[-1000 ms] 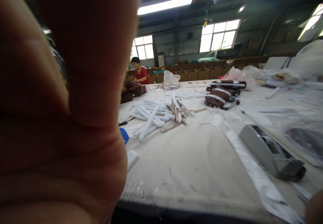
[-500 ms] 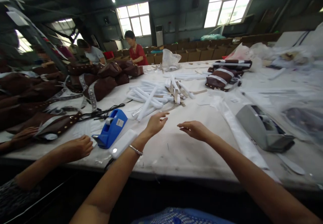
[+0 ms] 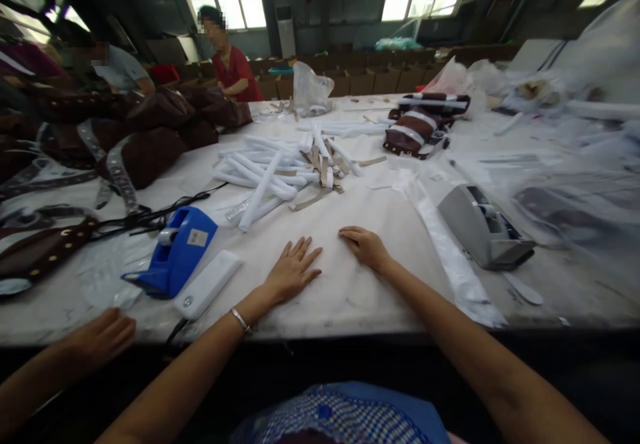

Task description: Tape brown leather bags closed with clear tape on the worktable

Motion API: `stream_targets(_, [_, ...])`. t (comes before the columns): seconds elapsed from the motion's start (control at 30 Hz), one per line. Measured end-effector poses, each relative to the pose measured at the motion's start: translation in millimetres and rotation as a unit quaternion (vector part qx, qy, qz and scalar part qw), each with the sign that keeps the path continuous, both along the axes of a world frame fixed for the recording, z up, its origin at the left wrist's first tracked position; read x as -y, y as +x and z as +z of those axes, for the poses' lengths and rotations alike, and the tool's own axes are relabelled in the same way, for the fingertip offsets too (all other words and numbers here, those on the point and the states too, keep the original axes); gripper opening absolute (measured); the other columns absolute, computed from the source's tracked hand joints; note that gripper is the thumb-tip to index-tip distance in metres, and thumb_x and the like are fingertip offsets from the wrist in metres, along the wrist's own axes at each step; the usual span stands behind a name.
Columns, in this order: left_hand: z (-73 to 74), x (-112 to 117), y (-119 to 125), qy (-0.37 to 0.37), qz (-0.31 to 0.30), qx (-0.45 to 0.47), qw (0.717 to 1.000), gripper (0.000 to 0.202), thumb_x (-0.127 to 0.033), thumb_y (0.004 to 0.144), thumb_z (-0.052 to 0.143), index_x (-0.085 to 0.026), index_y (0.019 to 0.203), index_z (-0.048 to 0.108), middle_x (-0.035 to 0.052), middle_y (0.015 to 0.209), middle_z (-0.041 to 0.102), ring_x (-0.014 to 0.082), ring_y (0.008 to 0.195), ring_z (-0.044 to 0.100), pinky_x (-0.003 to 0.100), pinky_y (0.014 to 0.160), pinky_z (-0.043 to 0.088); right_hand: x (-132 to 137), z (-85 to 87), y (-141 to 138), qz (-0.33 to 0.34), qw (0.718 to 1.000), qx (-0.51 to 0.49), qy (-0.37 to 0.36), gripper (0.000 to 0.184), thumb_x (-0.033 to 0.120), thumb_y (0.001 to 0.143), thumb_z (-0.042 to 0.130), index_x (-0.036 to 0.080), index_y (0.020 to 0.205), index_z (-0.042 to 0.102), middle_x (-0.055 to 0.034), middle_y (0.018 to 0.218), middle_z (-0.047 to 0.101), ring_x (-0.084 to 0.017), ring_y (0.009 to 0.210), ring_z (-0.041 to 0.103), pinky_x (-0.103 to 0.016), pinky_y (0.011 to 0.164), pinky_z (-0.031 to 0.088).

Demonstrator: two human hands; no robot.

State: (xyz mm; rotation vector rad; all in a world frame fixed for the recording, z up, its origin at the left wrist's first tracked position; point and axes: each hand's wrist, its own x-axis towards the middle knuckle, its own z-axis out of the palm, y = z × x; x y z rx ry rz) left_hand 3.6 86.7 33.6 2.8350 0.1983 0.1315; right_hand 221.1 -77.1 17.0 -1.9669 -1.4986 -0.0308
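Note:
My left hand (image 3: 293,272) lies palm down on the white-covered table (image 3: 335,304), fingers spread and nothing in it. To its right, my right hand (image 3: 367,247) rests on the same cover with its fingers stretched out together, also holding nothing. Beyond both hands is a loose pile of white rolled tubes (image 3: 263,184), mixed with beige strips (image 3: 323,164). A white oblong device (image 3: 209,285) lies left of my left hand, beside a blue tape dispenser (image 3: 175,251). Right of my right arm stand a long white plastic bundle (image 3: 453,257) and a grey tape dispenser (image 3: 483,227).
Brown bags (image 3: 150,154) with clear wrapped straps are heaped at the left, and another brown bag (image 3: 413,131) lies at the back. Clear plastic bags (image 3: 575,211) cover the right side. A co-worker's hand (image 3: 103,337) is at the near left edge; a person in red (image 3: 237,74) stands across.
My left hand has come down from above the table and spread flat on it. My right hand has lowered onto the cover. The view has turned right and down; the co-worker's hand has moved nearer the edge.

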Motion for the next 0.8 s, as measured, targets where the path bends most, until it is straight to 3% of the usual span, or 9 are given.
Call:
stream_targets(0.1, [8.1,7,-31,-0.155,0.038,0.037,0.986,0.052,-0.043,0.1,0.043,-0.024,0.148,0.043,0.0072,0.153,0.047,0.0224,0.143,0.042,0.046,0.121,0.029,0,-4.1,2,0.003,1.0,-0.016,-0.001,0.029,0.023,0.097,0.05,0.025,0.114,0.073,-0.005,0.122,0.07,-0.023,0.112,0.066,-0.037,0.104,0.051])
stream_targets(0.2, [17.2,12,-66,-0.285,0.148,0.121,0.939,0.042,-0.042,0.096,0.05,-0.022,0.132,0.06,0.0054,0.129,0.069,0.0203,0.116,0.066,0.038,0.107,0.049,0,-7.0,3,0.005,1.0,-0.021,-0.001,0.029,0.026,0.097,0.05,0.025,0.114,0.073,-0.0052,0.122,0.07,-0.025,0.112,0.065,-0.04,0.104,0.051])
stream_targets(0.3, [21.2,24,-106,-0.28,0.236,0.158,0.917,0.029,-0.042,0.093,0.056,-0.023,0.107,0.072,0.0043,0.11,0.075,0.0205,0.102,0.07,0.034,0.093,0.056,0,-7.1,3,0.003,1.0,-0.011,0.007,0.028,0.028,0.096,0.05,0.026,0.112,0.074,-0.0035,0.121,0.071,-0.024,0.109,0.067,-0.039,0.102,0.052])
stream_targets(0.47, [24.6,56,-151,-0.184,0.256,0.112,0.942,0.02,-0.038,0.093,0.06,-0.026,0.101,0.073,0.0014,0.103,0.074,0.019,0.094,0.069,0.032,0.088,0.054,1,-6.0,6,0.02,0.998,-0.05,0.042,0.025,0.032,0.094,0.055,0.024,0.105,0.076,-0.0041,0.115,0.073,-0.025,0.105,0.069,-0.04,0.102,0.053])
stream_targets(0.57, [25.8,70,-150,-0.176,0.262,0.1,0.944,0.018,-0.034,0.093,0.06,-0.027,0.105,0.072,0.0001,0.105,0.073,0.0175,0.093,0.068,0.029,0.087,0.053,2,-5.3,8,0.028,0.996,-0.075,0.049,0.024,0.035,0.093,0.057,0.024,0.103,0.077,-0.0047,0.113,0.074,-0.026,0.104,0.069,-0.043,0.102,0.053])
stream_targets(0.8, [28.3,71,-103,-0.166,0.223,0.049,0.959,0.016,-0.027,0.091,0.062,-0.026,0.101,0.074,-0.0004,0.105,0.072,0.0154,0.089,0.066,0.026,0.083,0.05,6,-5.3,9,0.036,0.995,-0.085,0.043,0.026,0.037,0.093,0.056,0.025,0.103,0.077,-0.0053,0.115,0.073,-0.026,0.106,0.069,-0.045,0.103,0.053])
